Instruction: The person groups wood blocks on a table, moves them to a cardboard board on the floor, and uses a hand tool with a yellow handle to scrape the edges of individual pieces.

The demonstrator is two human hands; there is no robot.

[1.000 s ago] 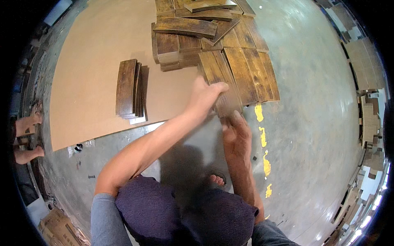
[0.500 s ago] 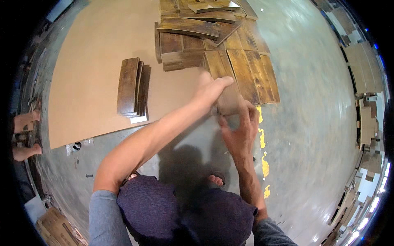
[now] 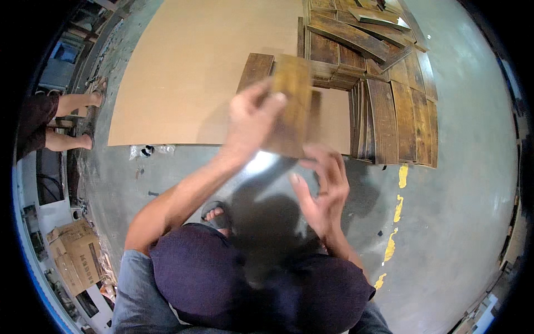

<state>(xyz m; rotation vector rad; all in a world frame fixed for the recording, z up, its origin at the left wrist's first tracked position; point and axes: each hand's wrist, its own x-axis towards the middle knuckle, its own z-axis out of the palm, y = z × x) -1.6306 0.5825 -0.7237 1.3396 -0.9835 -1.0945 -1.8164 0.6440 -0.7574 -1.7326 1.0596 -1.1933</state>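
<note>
My left hand [image 3: 249, 119] is closed on the left edge of a brown wooden plank [image 3: 293, 106], thumb on its face. The plank is raised on end and slightly blurred. Close to its lower end is my right hand [image 3: 325, 192], thumb and fingers apart, holding nothing I can see; a fingertip may brush the corner. Behind the held plank a small stack of dark planks [image 3: 256, 72] shows in part on the cardboard sheet [image 3: 183, 78]. Right of my hands, a row of planks [image 3: 384, 114] stands packed together.
More planks [image 3: 347, 36] lie loosely across the pile at the far right. A yellow painted line [image 3: 398, 209] marks the grey floor. Another person's bare legs [image 3: 72, 104] show at the left, and a cardboard box [image 3: 75, 256] sits at the lower left.
The view has turned, shifting the scene rightward. My left hand has carried the plank away from the row, toward the small stack. My right hand has come off the plank's end, its fingers spreading.
</note>
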